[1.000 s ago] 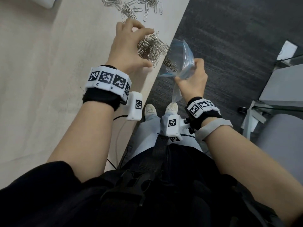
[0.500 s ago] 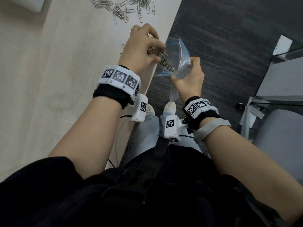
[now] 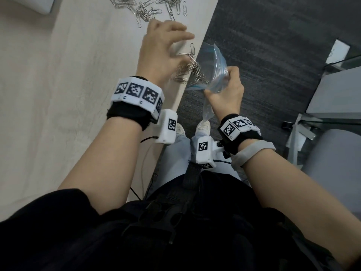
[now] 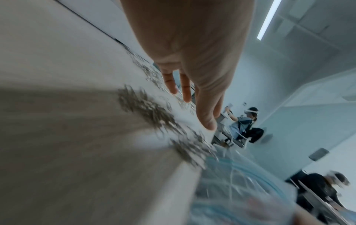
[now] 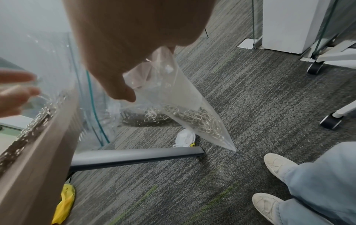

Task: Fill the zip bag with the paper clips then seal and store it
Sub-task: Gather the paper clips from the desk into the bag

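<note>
My right hand [image 3: 224,90] grips a clear zip bag [image 3: 212,65] with a blue zip strip, its mouth held wide just off the table's edge [image 3: 187,81]. In the right wrist view the zip bag [image 5: 192,109] hangs down with a heap of silver paper clips in its lower corner. My left hand [image 3: 166,47] hovers over the table edge with fingers spread and straight, holding nothing. Beneath its palm a bunch of paper clips [image 3: 187,71] lies at the edge, some tipping over into the bag's mouth. The same bunch of paper clips [image 4: 146,109] is blurred in the left wrist view.
More loose paper clips [image 3: 148,6] are scattered at the far end of the beige table. Dark carpet [image 3: 273,55] lies to the right, with a grey chair [image 3: 336,169], a glass partition and my white shoes below. A yellow scrap [image 5: 63,204] lies on the floor.
My left hand, which held a bunch of clips at the bag's mouth, has spread its fingers and let go; the clips now lie at the table edge and spill into the bag.
</note>
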Motion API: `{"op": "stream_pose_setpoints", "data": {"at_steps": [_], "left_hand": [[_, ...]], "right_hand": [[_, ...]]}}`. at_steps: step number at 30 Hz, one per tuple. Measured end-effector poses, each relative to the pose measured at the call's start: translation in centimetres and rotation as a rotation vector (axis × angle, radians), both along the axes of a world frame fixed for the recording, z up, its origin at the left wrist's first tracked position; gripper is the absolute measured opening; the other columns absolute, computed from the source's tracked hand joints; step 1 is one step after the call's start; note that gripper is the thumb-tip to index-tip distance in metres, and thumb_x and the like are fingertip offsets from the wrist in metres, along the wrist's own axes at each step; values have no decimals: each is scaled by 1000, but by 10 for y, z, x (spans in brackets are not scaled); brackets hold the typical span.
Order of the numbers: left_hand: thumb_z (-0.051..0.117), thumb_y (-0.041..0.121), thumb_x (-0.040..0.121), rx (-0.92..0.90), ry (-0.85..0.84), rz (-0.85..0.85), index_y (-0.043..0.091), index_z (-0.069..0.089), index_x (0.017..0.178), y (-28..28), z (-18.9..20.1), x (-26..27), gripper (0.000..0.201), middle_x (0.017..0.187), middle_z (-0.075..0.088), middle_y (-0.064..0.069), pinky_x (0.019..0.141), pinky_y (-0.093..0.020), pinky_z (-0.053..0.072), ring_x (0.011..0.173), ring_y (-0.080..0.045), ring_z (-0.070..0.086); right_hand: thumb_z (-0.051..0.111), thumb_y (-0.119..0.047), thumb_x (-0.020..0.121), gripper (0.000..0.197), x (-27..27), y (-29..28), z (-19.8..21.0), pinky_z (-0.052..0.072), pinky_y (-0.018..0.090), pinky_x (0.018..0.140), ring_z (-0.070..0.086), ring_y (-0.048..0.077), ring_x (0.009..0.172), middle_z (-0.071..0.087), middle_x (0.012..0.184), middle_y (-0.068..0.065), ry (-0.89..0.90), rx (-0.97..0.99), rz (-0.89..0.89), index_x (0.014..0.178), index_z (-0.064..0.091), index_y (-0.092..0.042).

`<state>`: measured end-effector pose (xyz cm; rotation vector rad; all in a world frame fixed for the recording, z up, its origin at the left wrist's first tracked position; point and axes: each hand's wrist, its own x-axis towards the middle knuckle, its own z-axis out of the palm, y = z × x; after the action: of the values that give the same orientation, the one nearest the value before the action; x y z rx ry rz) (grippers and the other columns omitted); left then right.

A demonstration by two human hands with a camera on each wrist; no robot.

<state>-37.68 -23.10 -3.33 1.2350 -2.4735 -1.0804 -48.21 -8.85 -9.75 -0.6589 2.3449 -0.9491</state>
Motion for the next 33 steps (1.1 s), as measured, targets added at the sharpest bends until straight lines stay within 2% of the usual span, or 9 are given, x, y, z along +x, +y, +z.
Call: {"op": "stream_pose_setpoints", "data": {"at_steps": [3, 6, 9, 13, 16, 19, 22, 29, 33], "left_hand": [[78, 42, 63, 14, -152, -71, 33, 49, 130, -12, 6, 13, 74, 143, 38, 11, 107, -35, 22, 131, -23, 25], [82, 52, 47, 81, -322, -176, 34, 33, 141, -16, 6, 15, 107, 150, 22, 7, 104, -30, 14, 135, -27, 15], [83, 54, 43, 69, -380, -249, 35, 26, 143, -15, 3, 12, 117, 148, 19, -1, 104, -33, 17, 134, -29, 16], [85, 46, 51, 31, -343, -288, 35, 34, 139, -13, 1, 4, 102, 142, 26, -6, 106, -42, 27, 128, -30, 23], [83, 39, 57, 65, -235, -275, 31, 51, 130, -12, -3, -1, 80, 136, 35, -4, 102, -38, 35, 123, -26, 32], [84, 30, 60, 116, -118, -219, 25, 64, 114, -11, -8, -7, 57, 121, 46, -1, 88, -31, 44, 98, -16, 46], [83, 21, 64, 102, -79, -187, 18, 69, 102, -7, -12, -15, 41, 99, 49, 0, 79, -31, 46, 76, -14, 47], [77, 18, 71, 90, -76, -253, 12, 69, 104, 8, -13, -27, 35, 105, 60, -11, 80, -32, 48, 88, -22, 57], [78, 14, 70, 175, 109, -49, 18, 69, 106, -1, -7, -15, 37, 102, 63, -1, 73, -21, 51, 88, -15, 58]], "right_hand": [[72, -18, 63, 47, 1, 0, -1, 53, 47, 83, 62, 27, 92, 64, 98, 9, -1, 0, -3, 104, 48, -16], [72, -19, 63, 48, 1, 0, 0, 52, 47, 84, 62, 27, 93, 64, 99, 9, 1, -3, -2, 105, 49, -14], [73, -19, 63, 49, 2, -1, 1, 52, 47, 83, 62, 28, 93, 64, 99, 9, 12, -3, -1, 105, 49, -13], [74, -18, 64, 49, 0, -1, 1, 53, 46, 84, 62, 27, 93, 64, 99, 9, 8, 2, -5, 106, 49, -12], [74, -19, 64, 49, 0, -1, 1, 53, 46, 84, 62, 26, 93, 64, 100, 8, 12, 7, -5, 106, 48, -13], [74, -17, 64, 49, 0, -1, 1, 52, 46, 84, 62, 27, 94, 64, 100, 9, 13, 5, -11, 106, 49, -12], [73, -18, 64, 48, 0, -1, 1, 52, 47, 83, 61, 27, 93, 63, 99, 10, 14, -1, -15, 105, 49, -12], [75, -19, 65, 47, 2, -3, 2, 52, 46, 82, 62, 27, 92, 65, 98, 8, 24, -8, -17, 104, 49, -13], [73, -20, 65, 46, 2, -3, 4, 52, 45, 83, 62, 26, 94, 65, 99, 7, 22, -6, -22, 103, 50, -13]]}}
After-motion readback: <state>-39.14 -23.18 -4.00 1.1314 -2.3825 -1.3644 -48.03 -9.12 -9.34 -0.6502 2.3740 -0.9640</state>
